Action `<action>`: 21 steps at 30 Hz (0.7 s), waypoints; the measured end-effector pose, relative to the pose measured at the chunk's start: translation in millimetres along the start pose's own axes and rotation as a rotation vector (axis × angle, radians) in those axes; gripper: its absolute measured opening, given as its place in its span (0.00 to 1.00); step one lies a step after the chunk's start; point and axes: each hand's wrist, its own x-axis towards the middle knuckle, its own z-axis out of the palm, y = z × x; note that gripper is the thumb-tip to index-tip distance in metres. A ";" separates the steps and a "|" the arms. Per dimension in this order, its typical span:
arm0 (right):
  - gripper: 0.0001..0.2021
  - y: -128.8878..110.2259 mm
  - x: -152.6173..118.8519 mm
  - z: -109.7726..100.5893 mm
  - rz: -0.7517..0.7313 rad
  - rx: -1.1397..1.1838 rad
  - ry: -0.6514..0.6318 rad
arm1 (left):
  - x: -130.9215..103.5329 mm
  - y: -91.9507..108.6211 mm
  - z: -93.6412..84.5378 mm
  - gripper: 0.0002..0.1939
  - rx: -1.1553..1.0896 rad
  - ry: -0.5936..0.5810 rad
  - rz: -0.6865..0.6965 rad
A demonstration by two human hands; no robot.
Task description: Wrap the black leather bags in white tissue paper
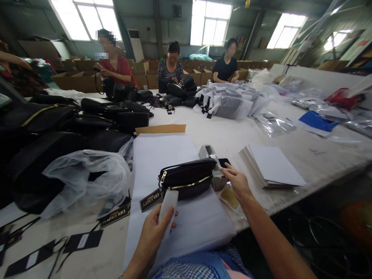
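Observation:
A small black bag (187,180) with gold zippers lies on a stack of white paper (161,151). Its black tag (151,200) rests at the left end. My left hand (158,226) is closed around a folded strip of white paper (169,208), whose top touches the bag's lower left corner. To the right of the bag, my right hand (236,180) reaches to a grey tape dispenser (208,151), fingertips at its dark end; whether they pinch a piece of tape is too small to tell.
Black bags (110,116) and a clear plastic bag (90,177) lie at left, with tags (83,240) in front. White boards (276,165) are stacked at right. Wrapped items (230,102) lie farther back. Several people work across the table (325,160).

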 end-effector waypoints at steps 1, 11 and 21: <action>0.19 -4.4 -4.9 -0.9 -0.015 0.039 0.023 | -0.6 0.7 0.4 0.23 -0.003 0.004 -0.003; 0.19 -9.4 -63.5 -20.1 0.215 0.345 0.060 | 2.6 -5.5 -1.7 0.21 -0.008 -0.024 -0.022; 0.20 11.4 -55.9 -44.3 0.123 -0.117 0.043 | -1.9 0.1 2.5 0.22 -0.045 0.010 -0.030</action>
